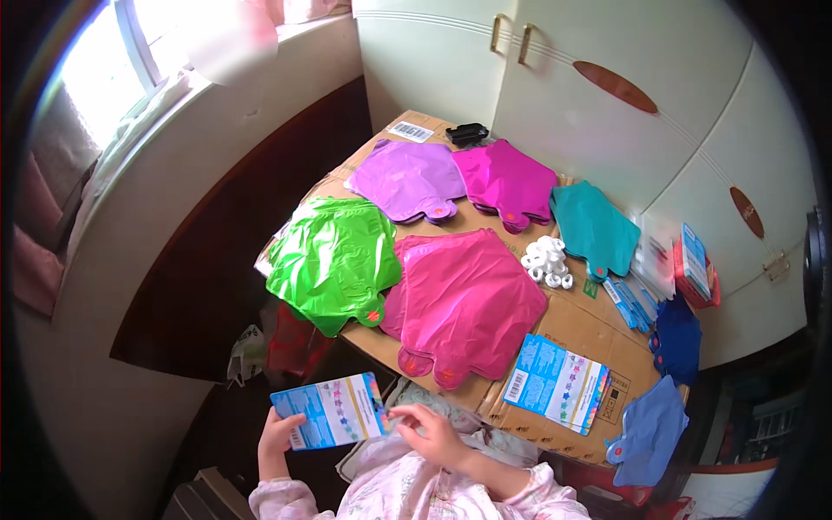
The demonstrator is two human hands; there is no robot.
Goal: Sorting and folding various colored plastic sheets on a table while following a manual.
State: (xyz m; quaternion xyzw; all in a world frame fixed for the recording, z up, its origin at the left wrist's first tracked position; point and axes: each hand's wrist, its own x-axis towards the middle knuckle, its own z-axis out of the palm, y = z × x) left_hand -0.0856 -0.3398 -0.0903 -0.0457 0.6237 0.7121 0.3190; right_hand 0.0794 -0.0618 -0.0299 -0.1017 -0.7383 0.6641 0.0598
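So my left grip (pixel 277 433) is closed around the left end of a blue-and-white printed card (pixel 334 412), thumb on top, and I'm holding it over my lap, just off the near edge of the cardboard-covered tabletop (pixel 626 342). My right grip (pixel 433 438) is right by the card's other end with the fingers bent; honestly can't tell if they're pinching anything or even touching the edge. A stack of matching cards (pixel 555 386) sits on the cardboard off to my right. The rest is shiny foil shapes with little rounded tabs: a big pink pile (pixel 472 299) front and center, a bright green pile (pixel 329 260) left of it, then lilac (pixel 407 178) and magenta (pixel 507 178) piles side by side behind. A teal pile (pixel 594 225) is over on the right, with a heap of small white rings (pixel 546 258) near it. Further right there's a dark blue pile (pixel 680 342), plus a lighter blue one (pixel 652 429) by the near right corner.
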